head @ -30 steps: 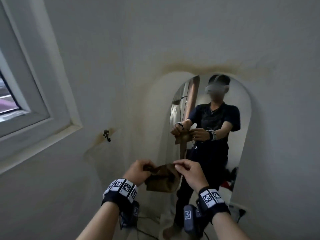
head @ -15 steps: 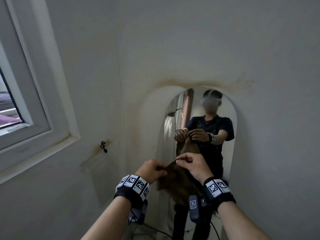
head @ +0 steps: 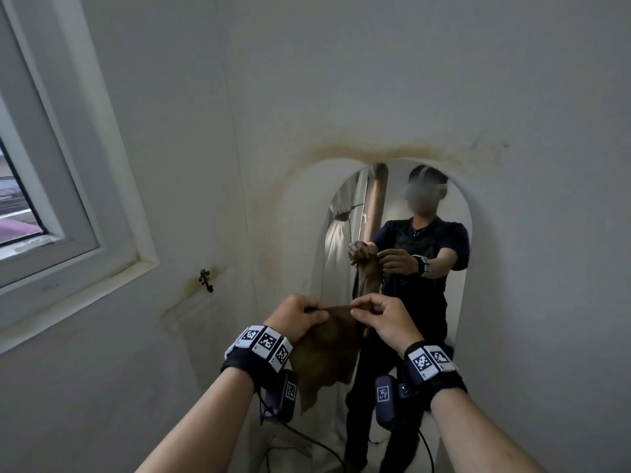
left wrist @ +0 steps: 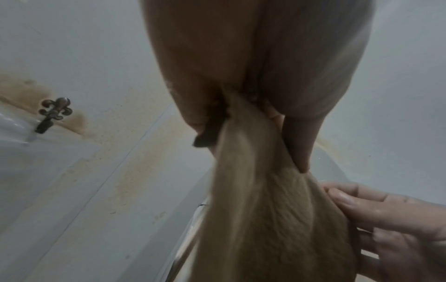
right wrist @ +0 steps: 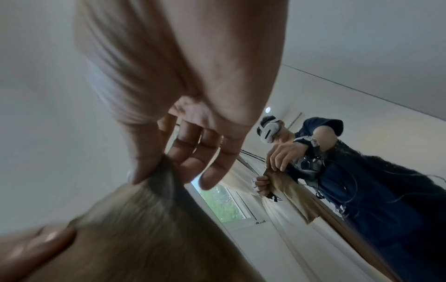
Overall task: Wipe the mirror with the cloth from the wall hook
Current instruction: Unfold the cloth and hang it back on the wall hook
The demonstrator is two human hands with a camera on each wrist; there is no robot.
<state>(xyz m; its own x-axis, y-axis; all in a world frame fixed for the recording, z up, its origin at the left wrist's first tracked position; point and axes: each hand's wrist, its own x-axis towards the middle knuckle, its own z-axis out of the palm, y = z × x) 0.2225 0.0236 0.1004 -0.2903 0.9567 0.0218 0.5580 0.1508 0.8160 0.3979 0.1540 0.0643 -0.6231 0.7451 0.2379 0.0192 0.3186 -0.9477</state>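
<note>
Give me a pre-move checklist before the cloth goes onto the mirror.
1. Cloth off the wall hook: ok, the hook is bare.
2. Left hand grips the cloth's top edge: ok.
3. Right hand pinches the same edge: ok.
4. Cloth bunched or folded into a wiping pad: not ok, it hangs loose below the hands.
5. Cloth touching the mirror: not ok, it is held in front of the glass.
6. Cloth damp or dry: cannot tell.
</note>
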